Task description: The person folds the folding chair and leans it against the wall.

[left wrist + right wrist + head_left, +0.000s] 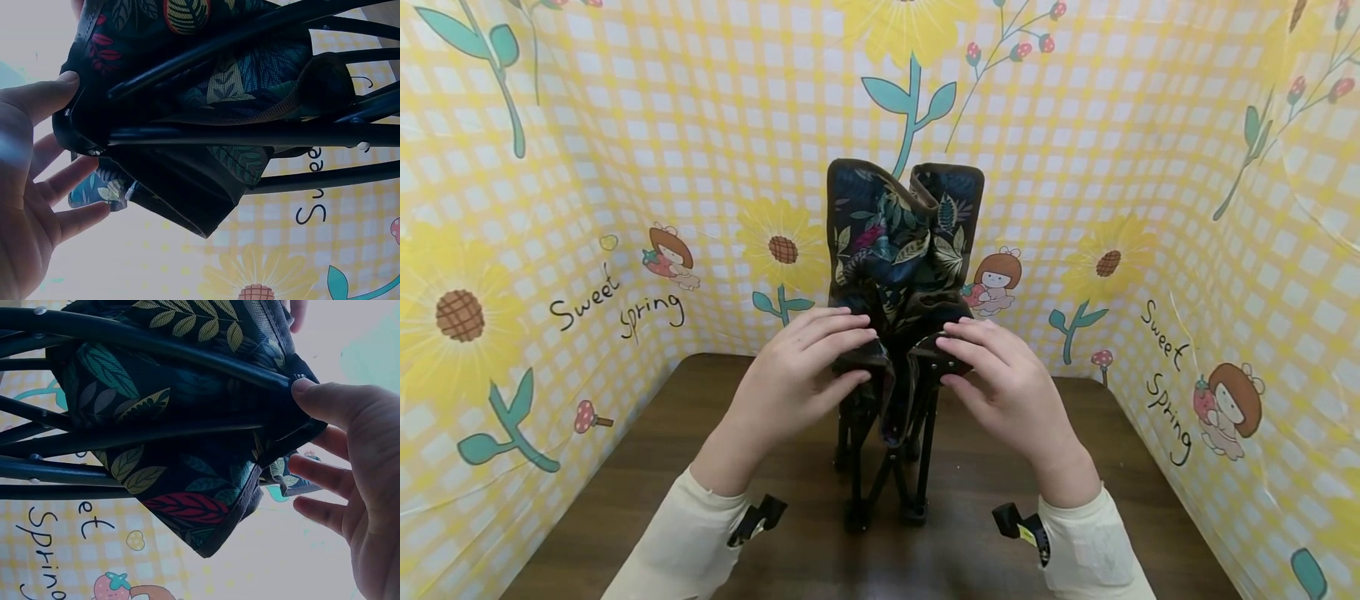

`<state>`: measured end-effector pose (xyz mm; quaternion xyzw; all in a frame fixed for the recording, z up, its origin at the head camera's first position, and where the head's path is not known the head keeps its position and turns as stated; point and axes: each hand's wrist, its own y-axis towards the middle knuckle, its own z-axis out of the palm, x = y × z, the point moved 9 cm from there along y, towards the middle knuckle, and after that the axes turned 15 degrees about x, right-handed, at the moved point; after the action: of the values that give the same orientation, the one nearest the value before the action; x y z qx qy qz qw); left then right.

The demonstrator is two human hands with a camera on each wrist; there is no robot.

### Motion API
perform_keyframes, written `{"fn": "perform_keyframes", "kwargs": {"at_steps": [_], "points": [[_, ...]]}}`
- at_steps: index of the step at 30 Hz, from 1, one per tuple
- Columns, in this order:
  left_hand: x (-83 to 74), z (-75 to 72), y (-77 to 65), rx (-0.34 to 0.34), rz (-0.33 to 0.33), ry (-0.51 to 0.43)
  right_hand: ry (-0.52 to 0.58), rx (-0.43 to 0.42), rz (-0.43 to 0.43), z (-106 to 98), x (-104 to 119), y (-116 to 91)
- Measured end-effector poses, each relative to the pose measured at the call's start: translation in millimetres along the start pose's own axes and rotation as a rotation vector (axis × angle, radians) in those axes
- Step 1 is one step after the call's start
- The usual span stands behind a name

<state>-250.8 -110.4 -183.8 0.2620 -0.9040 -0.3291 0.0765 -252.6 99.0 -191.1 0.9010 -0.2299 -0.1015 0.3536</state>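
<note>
A small folding chair [895, 242] with dark leaf-print fabric stands partly folded on its black metal legs, its seat sagging in the middle and its backrest creased. My left hand [805, 362] holds the near left corner of the seat. In the left wrist view, the thumb presses the black corner piece [84, 128] while the fingers pass behind it. Opposite, my right hand [1007, 379] grips the near right corner [300, 403], thumb on the near face and some fingers spread beyond. Crossed leg tubes [891, 475] show below the drooping fabric, between the two wrists.
The chair's feet rest on a dark brown wooden table [970, 550]. A yellow checked cloth [700, 167] with sunflowers and lettering rises around the table's back and sides. Small black devices [760, 518] are strapped at both sleeve cuffs.
</note>
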Motion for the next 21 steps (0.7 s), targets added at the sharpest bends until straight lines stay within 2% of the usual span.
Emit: {"fn": "perform_keyframes", "kwargs": {"at_steps": [7,21], "points": [[6.1,-1.8,-5.0,0.000,-0.033,-0.034,0.008,-0.026,0.021,-2,-6,-5],[16.9,-6.9,-19.6,-0.057,-0.093,-0.080,0.022,-0.043,0.131,-2,-18,-19]]}}
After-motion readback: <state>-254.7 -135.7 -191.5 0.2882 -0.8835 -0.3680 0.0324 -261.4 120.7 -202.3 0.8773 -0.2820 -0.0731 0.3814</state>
